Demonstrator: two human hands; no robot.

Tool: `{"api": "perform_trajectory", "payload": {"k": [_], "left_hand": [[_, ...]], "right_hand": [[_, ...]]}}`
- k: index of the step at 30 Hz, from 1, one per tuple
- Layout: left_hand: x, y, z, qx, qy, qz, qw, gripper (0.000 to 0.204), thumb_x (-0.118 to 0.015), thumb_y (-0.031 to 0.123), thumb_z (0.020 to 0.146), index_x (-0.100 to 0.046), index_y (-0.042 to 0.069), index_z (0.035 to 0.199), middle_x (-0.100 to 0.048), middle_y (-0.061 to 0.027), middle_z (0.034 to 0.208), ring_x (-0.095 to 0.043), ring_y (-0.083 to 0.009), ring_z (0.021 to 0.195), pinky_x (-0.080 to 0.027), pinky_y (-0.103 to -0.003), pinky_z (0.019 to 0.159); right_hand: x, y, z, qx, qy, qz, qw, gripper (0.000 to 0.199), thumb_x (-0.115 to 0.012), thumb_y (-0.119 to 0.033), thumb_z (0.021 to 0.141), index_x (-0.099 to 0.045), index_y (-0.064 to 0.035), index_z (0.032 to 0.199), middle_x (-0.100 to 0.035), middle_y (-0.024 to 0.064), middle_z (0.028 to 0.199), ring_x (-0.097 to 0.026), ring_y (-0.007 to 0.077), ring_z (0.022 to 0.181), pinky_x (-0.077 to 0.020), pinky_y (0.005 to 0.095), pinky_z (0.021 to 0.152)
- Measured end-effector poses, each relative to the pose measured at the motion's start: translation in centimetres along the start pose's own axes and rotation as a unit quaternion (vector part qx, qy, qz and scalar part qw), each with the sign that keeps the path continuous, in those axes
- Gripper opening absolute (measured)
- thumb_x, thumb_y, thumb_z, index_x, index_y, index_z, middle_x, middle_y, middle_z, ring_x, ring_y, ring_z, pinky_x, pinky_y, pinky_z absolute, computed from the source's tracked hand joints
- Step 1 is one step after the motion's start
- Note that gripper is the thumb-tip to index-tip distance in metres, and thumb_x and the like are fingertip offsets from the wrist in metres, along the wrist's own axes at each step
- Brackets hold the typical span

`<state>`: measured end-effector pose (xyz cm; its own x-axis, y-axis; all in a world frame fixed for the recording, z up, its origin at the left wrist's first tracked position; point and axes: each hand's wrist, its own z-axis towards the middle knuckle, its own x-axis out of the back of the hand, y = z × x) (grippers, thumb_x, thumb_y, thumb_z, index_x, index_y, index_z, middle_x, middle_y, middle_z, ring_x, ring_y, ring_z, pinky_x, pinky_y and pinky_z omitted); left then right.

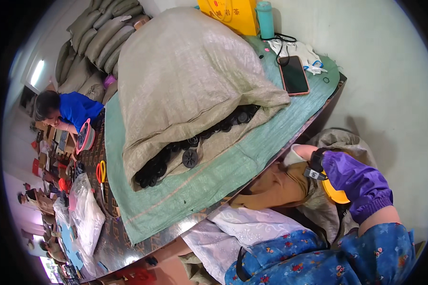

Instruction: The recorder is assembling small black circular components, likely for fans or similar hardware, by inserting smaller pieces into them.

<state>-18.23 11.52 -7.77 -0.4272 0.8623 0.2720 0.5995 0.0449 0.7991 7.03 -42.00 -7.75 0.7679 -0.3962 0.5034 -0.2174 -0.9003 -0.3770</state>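
Observation:
My right hand [305, 151] is low at the right, beyond the table's near right edge, next to a brown cloth [280, 185] and a beige woven sack [342, 141]. Something white is at its fingers, which are too hidden to show whether they grip. Around that wrist is a black band with a small grey device [312, 174]; a purple sleeve covers the forearm. A rounded yellow object [336, 192] shows below the forearm. On the table a big beige woven sack [190, 71] lies with its mouth open, showing many black discs [190, 158]. My left hand is out of sight.
A green woven sheet [199, 190] covers the table. On it are a phone [294, 76], white gloves [299, 50], a teal bottle [265, 20] and a yellow paper bag [230, 14]. Yellow-handled scissors [101, 172] and plastic bags [86, 213] lie left, near a person in blue [78, 109].

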Motion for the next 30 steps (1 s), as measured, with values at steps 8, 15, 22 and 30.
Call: {"api": "perform_trajectory", "payload": {"k": [8, 15, 22, 30], "left_hand": [[-0.9, 0.5, 2.9, 0.028, 0.006, 0.031, 0.999, 0.028, -0.054, 0.017, 0.089, -0.060, 0.004, 0.114, -0.055, -0.0042, 0.078, -0.048, -0.0158, 0.069, -0.040, -0.027, 0.061], [-1.4, 0.1, 5.3, 0.064, 0.022, 0.058, 0.996, 0.028, -0.054, 0.016, 0.089, -0.060, 0.004, 0.113, -0.057, -0.0067, 0.082, -0.051, -0.0195, 0.074, -0.042, -0.030, 0.065], [-1.1, -0.7, 6.6, 0.093, 0.043, 0.076, 0.992, 0.027, -0.055, 0.014, 0.088, -0.060, 0.005, 0.113, -0.059, -0.0092, 0.086, -0.053, -0.0232, 0.079, -0.045, -0.033, 0.068], [1.0, -3.8, 6.4, 0.111, 0.067, 0.094, 0.987, 0.027, -0.055, 0.013, 0.087, -0.061, 0.006, 0.112, -0.061, -0.0121, 0.090, -0.056, -0.0274, 0.085, -0.047, -0.036, 0.073]], "right_hand": [[-7.6, 6.8, 12.6, 0.053, 0.235, -0.144, 0.960, 0.037, -0.045, -0.014, 0.088, -0.054, -0.0048, 0.123, -0.056, 0.0147, 0.126, -0.050, 0.0335, 0.117, -0.0396, 0.0363, 0.100], [-6.7, 8.5, 16.1, -0.016, 0.275, -0.165, 0.947, 0.038, -0.044, -0.017, 0.088, -0.053, -0.0060, 0.124, -0.054, 0.0143, 0.127, -0.050, 0.0332, 0.118, -0.0398, 0.0370, 0.099], [-5.4, 9.0, 20.0, -0.043, 0.290, -0.178, 0.939, 0.039, -0.043, -0.020, 0.089, -0.053, -0.0072, 0.125, -0.053, 0.0140, 0.129, -0.050, 0.0329, 0.118, -0.0401, 0.0378, 0.099], [-4.9, 10.0, 22.8, -0.067, 0.302, -0.196, 0.931, 0.041, -0.043, -0.023, 0.089, -0.052, -0.0086, 0.126, -0.052, 0.0136, 0.131, -0.049, 0.0325, 0.119, -0.0403, 0.0386, 0.099]]}}
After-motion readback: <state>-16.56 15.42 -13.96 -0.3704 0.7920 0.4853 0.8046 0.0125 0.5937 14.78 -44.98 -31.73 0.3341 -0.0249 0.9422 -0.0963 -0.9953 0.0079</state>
